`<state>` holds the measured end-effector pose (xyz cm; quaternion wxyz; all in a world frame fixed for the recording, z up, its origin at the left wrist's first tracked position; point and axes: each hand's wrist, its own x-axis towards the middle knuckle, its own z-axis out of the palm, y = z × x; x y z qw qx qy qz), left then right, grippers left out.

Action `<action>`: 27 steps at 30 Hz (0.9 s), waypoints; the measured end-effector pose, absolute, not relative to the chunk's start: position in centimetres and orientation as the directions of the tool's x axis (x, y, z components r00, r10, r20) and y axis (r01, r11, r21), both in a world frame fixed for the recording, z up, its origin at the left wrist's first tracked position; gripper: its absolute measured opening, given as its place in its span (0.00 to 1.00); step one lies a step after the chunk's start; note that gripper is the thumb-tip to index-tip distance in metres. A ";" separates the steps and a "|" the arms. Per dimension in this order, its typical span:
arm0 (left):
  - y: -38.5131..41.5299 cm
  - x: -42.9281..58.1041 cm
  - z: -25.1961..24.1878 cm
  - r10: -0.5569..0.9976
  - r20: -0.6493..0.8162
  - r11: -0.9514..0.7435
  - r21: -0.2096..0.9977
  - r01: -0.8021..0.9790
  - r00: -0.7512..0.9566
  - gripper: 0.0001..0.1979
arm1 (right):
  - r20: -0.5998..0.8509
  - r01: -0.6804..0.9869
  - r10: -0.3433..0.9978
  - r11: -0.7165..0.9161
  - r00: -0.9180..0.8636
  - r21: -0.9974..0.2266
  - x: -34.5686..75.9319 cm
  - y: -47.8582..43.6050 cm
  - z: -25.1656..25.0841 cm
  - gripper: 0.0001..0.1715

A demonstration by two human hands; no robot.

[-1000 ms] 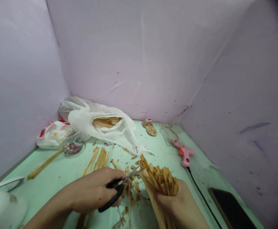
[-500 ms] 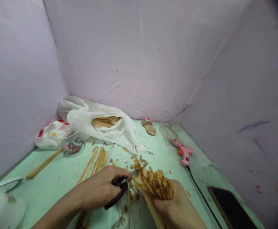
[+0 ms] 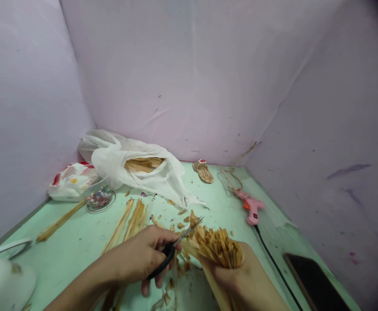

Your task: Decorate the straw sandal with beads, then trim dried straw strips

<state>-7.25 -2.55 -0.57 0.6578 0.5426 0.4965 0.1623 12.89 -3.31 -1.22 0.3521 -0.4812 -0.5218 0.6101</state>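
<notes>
My left hand (image 3: 148, 255) is closed on the black handles of a pair of scissors (image 3: 168, 257). Their blades point up and right, against the near left side of a bundle of dried straw-like strips (image 3: 219, 246). My right hand (image 3: 240, 280) wraps round that bundle, its ragged cut ends facing up and away from me. Small trimmed scraps (image 3: 185, 263) lie on the green tabletop beneath and between the hands. More loose dried strips (image 3: 137, 220) lie behind my left hand, partly covered by the forearm.
Behind are a white plastic bag (image 3: 137, 147) holding more strips, a dish of beads (image 3: 100, 199) and a small woven slipper (image 3: 203, 172). A pink glue gun (image 3: 252, 207) with a black cord and a phone (image 3: 315, 280) lie to the right. Pale walls enclose the table.
The bundle and my right hand have shifted slightly right. The scissor blades look closer together, and the fingers of my left hand have moved lower around the handles.
</notes>
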 end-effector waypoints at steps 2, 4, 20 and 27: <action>-2.4 -7.6 -0.4 0.696 -0.500 0.367 0.865 0.342 0.516 0.12 | -0.239 0.085 0.920 -0.224 -0.310 -0.971 12.9 -3.3 -1.1 0.13; -2.2 -8.0 -0.1 0.684 -0.460 0.293 0.884 0.365 0.565 0.12 | -0.255 0.122 0.905 -0.227 -0.340 -0.966 12.7 -3.4 -0.9 0.08; -1.7 -8.7 -0.7 0.615 -0.471 0.310 0.882 0.355 0.632 0.11 | -0.279 0.110 0.811 -0.260 -0.515 -0.959 13.5 -3.1 -0.5 0.10; -1.8 -8.3 -0.9 0.543 -0.564 0.486 0.816 0.315 0.623 0.19 | -0.253 -0.038 0.783 -0.333 -0.569 -0.942 13.5 -2.9 -0.5 0.21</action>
